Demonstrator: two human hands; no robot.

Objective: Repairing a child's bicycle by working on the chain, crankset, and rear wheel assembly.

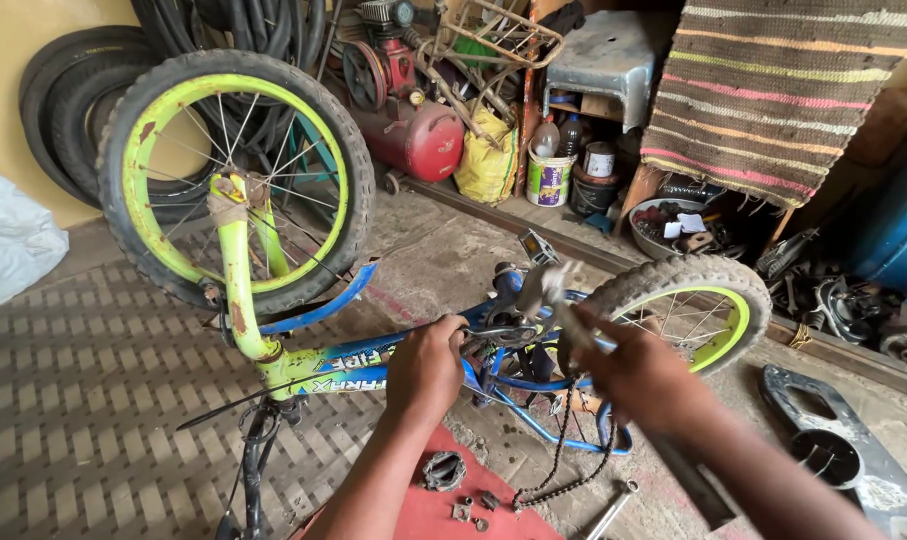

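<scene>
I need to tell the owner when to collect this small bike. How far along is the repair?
Done: the bike is upside down, its chain hangs loose, and small parts lie on the red mat. In hand: left hand grips the crank area; right hand holds a tool there. Left: refitting parts and chain.

The upturned bicycle frame (pixel 374 355) lies across the middle and blocks the direct way forward. Left of it, the patterned floor mat (pixel 84 400) gives wide free room. The big front wheel (pixel 236 180) stands as a wall behind that space. Near the crank, room is narrow: the left hand (pixel 426 365) and right hand (pixel 639 375) crowd it, with the small rear wheel (pixel 686 310) just behind. Below, the hanging chain (pixel 564 465), loose small parts (pixel 464 500) and a wrench (pixel 612 508) clutter the red cloth (pixel 444 520). The back wall is packed with the compressor (pixel 414 130) and containers.
</scene>
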